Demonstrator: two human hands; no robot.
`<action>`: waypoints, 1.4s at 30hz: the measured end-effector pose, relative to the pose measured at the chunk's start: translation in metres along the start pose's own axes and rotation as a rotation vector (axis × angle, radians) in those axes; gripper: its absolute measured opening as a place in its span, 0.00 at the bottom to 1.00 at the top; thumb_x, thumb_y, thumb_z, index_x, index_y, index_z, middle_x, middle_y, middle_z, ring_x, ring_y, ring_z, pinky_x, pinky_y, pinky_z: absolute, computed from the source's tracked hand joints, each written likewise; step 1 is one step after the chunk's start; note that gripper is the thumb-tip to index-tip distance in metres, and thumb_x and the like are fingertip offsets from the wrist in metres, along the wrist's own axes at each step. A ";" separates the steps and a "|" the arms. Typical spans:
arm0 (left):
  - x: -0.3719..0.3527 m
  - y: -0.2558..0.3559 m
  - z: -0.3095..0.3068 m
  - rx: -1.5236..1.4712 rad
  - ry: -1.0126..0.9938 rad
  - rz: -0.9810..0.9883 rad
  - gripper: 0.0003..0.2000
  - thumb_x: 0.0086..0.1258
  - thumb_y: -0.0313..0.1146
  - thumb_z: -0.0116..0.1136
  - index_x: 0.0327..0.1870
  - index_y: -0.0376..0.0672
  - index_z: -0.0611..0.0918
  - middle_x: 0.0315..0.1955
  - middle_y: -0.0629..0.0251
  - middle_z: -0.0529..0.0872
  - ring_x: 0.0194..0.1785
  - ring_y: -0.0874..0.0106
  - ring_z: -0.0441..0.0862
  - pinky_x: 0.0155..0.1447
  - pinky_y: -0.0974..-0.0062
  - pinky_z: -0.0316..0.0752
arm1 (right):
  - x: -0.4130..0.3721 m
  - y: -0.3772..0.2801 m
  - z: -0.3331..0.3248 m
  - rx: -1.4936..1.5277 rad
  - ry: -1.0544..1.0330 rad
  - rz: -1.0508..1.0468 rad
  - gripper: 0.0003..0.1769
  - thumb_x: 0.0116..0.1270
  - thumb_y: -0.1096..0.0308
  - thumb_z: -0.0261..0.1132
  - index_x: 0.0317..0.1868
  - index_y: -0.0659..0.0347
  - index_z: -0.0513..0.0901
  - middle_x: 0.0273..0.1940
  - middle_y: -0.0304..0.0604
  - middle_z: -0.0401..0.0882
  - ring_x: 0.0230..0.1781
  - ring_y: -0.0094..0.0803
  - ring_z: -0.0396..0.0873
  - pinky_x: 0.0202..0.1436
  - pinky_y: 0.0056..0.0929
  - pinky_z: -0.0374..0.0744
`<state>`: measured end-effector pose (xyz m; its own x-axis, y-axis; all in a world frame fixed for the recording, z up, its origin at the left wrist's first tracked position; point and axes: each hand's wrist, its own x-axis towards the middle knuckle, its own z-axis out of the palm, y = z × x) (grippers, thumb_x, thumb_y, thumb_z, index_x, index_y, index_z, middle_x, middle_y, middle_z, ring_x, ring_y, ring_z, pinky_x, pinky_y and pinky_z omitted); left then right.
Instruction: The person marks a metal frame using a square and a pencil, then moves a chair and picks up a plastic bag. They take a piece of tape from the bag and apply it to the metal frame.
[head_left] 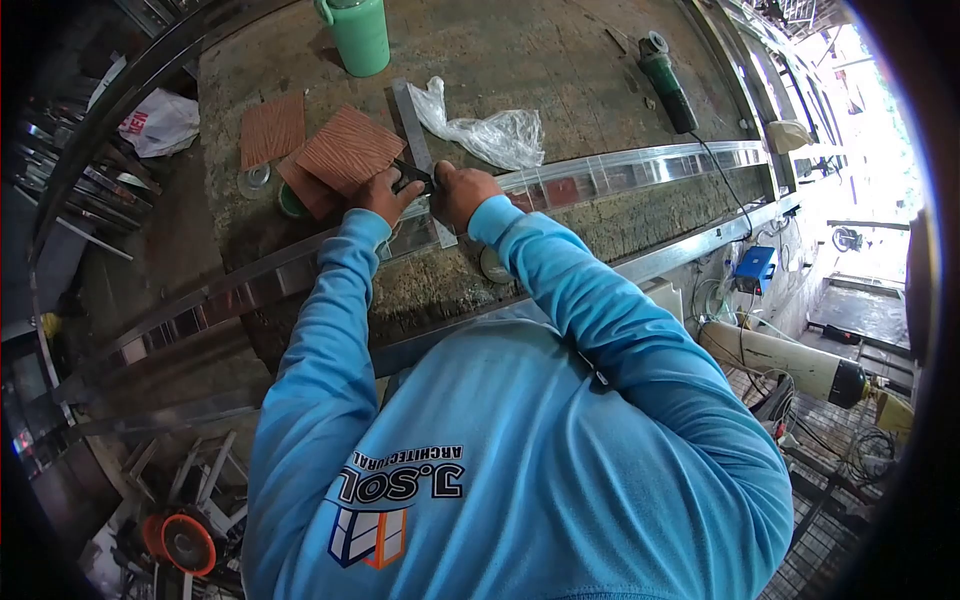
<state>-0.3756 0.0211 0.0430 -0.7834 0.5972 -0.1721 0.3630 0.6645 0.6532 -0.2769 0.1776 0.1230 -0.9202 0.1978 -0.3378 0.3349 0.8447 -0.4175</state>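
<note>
A metalworking workshop: the scarred, stained counter carries a green angle grinder near its far right corner and a long shiny metal channel along its near edge. Steel bars are stacked beyond the left edge, with an orange-disc power tool on the floor

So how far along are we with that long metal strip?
Early, I think. Done: the metal strip lies along the bench with a steel square laid across it. In hand: left hand and right hand meet at that crossing, around a small dark tool. Left: the strip looks uncut, and the angle grinder lies apart, untouched.
</note>
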 end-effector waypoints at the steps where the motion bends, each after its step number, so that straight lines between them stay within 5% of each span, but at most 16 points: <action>1: -0.002 0.004 -0.003 0.004 -0.014 -0.005 0.32 0.63 0.56 0.62 0.53 0.32 0.79 0.50 0.44 0.82 0.54 0.51 0.80 0.57 0.61 0.75 | -0.002 -0.003 -0.003 -0.005 -0.005 -0.003 0.15 0.65 0.61 0.55 0.47 0.62 0.73 0.37 0.61 0.82 0.42 0.58 0.81 0.46 0.51 0.78; 5: -0.006 0.008 -0.005 0.027 0.007 0.018 0.31 0.64 0.55 0.61 0.54 0.31 0.79 0.51 0.44 0.82 0.54 0.51 0.80 0.57 0.61 0.75 | -0.018 0.023 0.017 -0.275 -0.407 -0.284 0.17 0.66 0.60 0.54 0.49 0.62 0.79 0.38 0.60 0.83 0.43 0.57 0.81 0.49 0.48 0.79; 9: -0.003 0.010 -0.009 0.027 -0.013 -0.002 0.34 0.63 0.58 0.61 0.55 0.30 0.79 0.53 0.43 0.81 0.57 0.50 0.78 0.62 0.61 0.72 | -0.101 0.057 0.038 0.058 -0.146 -0.338 0.16 0.63 0.63 0.61 0.48 0.61 0.80 0.39 0.58 0.83 0.43 0.54 0.82 0.48 0.45 0.79; 13: -0.013 0.019 -0.029 0.018 -0.049 -0.078 0.34 0.63 0.57 0.62 0.55 0.30 0.79 0.53 0.43 0.81 0.58 0.51 0.78 0.61 0.61 0.72 | -0.127 0.051 0.003 0.499 -0.007 -0.025 0.13 0.60 0.67 0.66 0.43 0.63 0.78 0.35 0.55 0.83 0.37 0.53 0.82 0.43 0.41 0.78; 16: -0.018 -0.017 -0.038 0.067 0.031 0.013 0.28 0.63 0.53 0.63 0.51 0.33 0.81 0.46 0.43 0.83 0.51 0.52 0.82 0.54 0.59 0.75 | -0.131 0.065 0.012 0.691 0.059 -0.034 0.08 0.61 0.76 0.64 0.42 0.63 0.78 0.32 0.40 0.79 0.33 0.23 0.77 0.38 0.27 0.76; 21: -0.040 -0.041 -0.078 -0.174 -0.079 -0.033 0.25 0.63 0.53 0.62 0.42 0.35 0.82 0.38 0.44 0.84 0.43 0.52 0.83 0.48 0.59 0.75 | -0.147 0.042 0.013 0.740 -0.064 0.019 0.06 0.65 0.73 0.64 0.40 0.65 0.76 0.30 0.36 0.78 0.34 0.20 0.73 0.39 0.24 0.74; 26: -0.037 -0.064 -0.073 -0.104 -0.001 0.068 0.26 0.63 0.53 0.63 0.41 0.32 0.81 0.36 0.48 0.84 0.40 0.57 0.82 0.46 0.62 0.75 | -0.134 0.015 0.023 0.651 -0.003 -0.042 0.07 0.64 0.72 0.64 0.40 0.64 0.76 0.29 0.36 0.76 0.33 0.19 0.71 0.37 0.26 0.73; 29: -0.039 -0.073 -0.067 -0.170 0.063 0.087 0.25 0.63 0.52 0.63 0.40 0.32 0.81 0.34 0.51 0.84 0.39 0.59 0.82 0.45 0.62 0.75 | -0.114 0.010 0.037 0.684 0.068 -0.112 0.17 0.60 0.62 0.66 0.44 0.63 0.75 0.33 0.56 0.81 0.35 0.51 0.81 0.41 0.42 0.78; 42: -0.042 -0.060 -0.069 -0.142 0.076 0.065 0.23 0.63 0.50 0.64 0.40 0.33 0.82 0.36 0.47 0.84 0.42 0.50 0.81 0.47 0.60 0.75 | 0.001 -0.050 0.046 0.268 0.062 -0.099 0.18 0.65 0.60 0.60 0.47 0.63 0.69 0.37 0.63 0.81 0.41 0.62 0.79 0.46 0.53 0.76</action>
<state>-0.3988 -0.0745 0.0620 -0.7984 0.5976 -0.0736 0.3434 0.5523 0.7596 -0.2847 0.1128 0.1044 -0.9589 0.1577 -0.2358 0.2768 0.7016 -0.6566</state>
